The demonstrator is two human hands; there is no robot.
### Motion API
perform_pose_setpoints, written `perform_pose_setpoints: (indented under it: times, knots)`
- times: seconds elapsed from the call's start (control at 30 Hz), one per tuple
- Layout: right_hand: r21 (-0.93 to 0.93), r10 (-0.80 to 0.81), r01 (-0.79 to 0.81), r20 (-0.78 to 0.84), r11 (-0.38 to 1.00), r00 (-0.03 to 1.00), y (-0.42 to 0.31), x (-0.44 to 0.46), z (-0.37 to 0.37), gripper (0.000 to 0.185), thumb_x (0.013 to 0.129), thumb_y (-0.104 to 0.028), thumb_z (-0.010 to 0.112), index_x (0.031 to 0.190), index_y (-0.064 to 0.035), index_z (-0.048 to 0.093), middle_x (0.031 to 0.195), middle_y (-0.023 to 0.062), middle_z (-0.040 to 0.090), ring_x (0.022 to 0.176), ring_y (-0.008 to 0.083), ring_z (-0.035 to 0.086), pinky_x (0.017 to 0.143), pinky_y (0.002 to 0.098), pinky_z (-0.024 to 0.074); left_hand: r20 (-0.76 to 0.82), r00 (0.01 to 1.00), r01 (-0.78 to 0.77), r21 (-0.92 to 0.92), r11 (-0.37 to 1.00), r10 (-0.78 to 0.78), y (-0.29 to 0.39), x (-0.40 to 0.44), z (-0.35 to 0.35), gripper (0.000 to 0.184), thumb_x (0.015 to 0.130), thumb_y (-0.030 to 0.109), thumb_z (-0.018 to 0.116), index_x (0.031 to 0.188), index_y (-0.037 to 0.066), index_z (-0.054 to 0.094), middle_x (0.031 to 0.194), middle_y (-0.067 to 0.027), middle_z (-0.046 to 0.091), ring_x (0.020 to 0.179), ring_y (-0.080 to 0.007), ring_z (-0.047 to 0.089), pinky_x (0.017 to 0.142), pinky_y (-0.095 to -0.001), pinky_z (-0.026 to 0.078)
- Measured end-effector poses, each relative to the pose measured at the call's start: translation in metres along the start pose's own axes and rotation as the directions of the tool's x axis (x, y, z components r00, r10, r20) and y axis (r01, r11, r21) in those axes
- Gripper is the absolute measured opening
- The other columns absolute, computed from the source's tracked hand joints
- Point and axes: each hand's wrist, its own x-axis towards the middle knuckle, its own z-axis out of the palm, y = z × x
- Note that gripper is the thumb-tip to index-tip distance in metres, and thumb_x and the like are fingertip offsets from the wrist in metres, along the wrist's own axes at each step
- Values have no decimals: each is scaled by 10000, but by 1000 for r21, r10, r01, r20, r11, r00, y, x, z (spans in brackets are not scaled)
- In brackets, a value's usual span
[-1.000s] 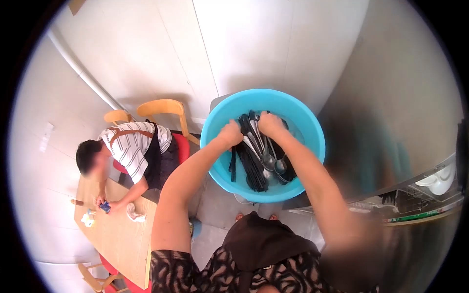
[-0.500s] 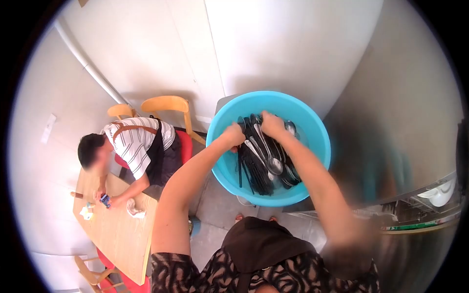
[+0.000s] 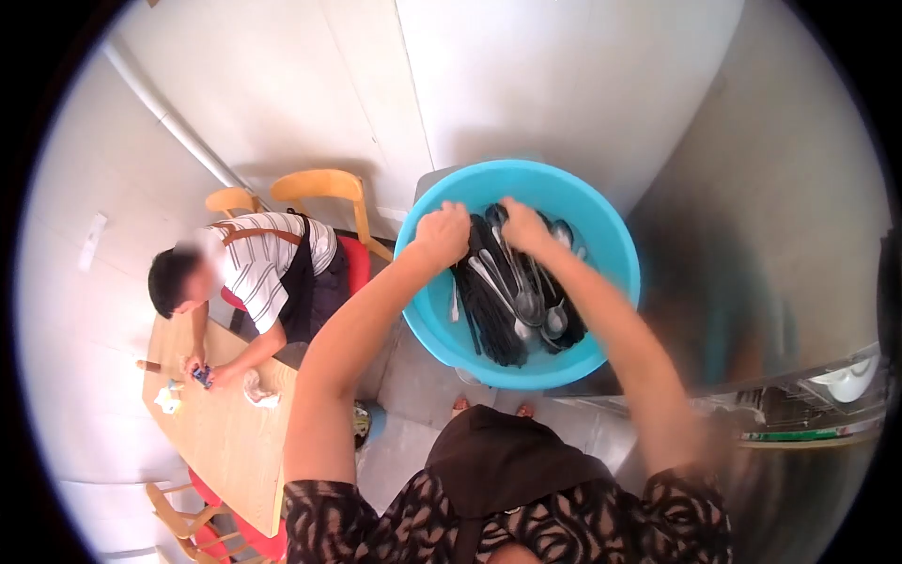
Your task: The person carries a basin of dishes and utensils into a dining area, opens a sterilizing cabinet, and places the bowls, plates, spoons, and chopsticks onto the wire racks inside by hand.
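A large blue plastic basin [image 3: 615, 235] holds a heap of metal spoons [image 3: 529, 308] and a bundle of black chopsticks [image 3: 493, 340]. My left hand [image 3: 443, 232] is closed at the basin's upper left, beside the heap, its fingertips mostly hidden from above. Below it a thin silver utensil [image 3: 455, 303] lies against the basin's inner side; whether the hand touches it I cannot tell. My right hand [image 3: 523, 227] has its fingers bent together over the top of the heap, near a dark spoon bowl [image 3: 497, 215]. What it grips is hidden.
At the left, a person in a striped shirt [image 3: 258, 258] leans over a wooden table [image 3: 221, 442], both hands on a small blue object [image 3: 202, 376]. Wooden chairs [image 3: 329, 188] stand around. A metal surface [image 3: 752, 235] rises on the right, near a rack with white dishes [image 3: 850, 378].
My left hand has moved up and slightly left, uncovering the silver utensil below it. Some spoons in the heap have shifted, and another spoon bowl shows at the lower right.
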Motion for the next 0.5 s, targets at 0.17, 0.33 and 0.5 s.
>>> perform_pose_setpoints:
  times: [0.17, 0.33, 0.5]
  knots:
    - [-273, 154, -137, 41, 952, 987, -26, -15, 0, 284, 795, -169, 537, 1058, -70, 494, 1043, 212, 564, 931, 414, 548, 782, 502, 441, 52, 999, 9, -259, 966, 5, 11, 34, 28, 309, 707, 139, 632, 977, -6, 599, 956, -240, 612, 895, -369, 611, 765, -436, 501]
    - [-213, 75, -69, 20, 975, 997, 6, -10, -6, 340, 823, -149, 571, 1143, -61, 497, 1065, 230, 565, 966, 423, 527, 794, 470, 419, 79, 996, -28, -184, 982, 43, 20, 43, 22, 201, 721, 176, 601, 868, 75, 694, 936, -140, 658, 872, -307, 626, 746, -410, 497]
    - [-314, 110, -90, 48, 945, 993, -1, -5, -9, 342, 845, -109, 536, 1173, -28, 481, 1049, 240, 581, 1003, 417, 519, 824, 471, 412, 84, 996, 9, 15, 1000, -10, 4, 33, 19, 231, 734, 127, 607, 942, 74, 693, 1003, -100, 657, 921, -264, 630, 712, -388, 506]
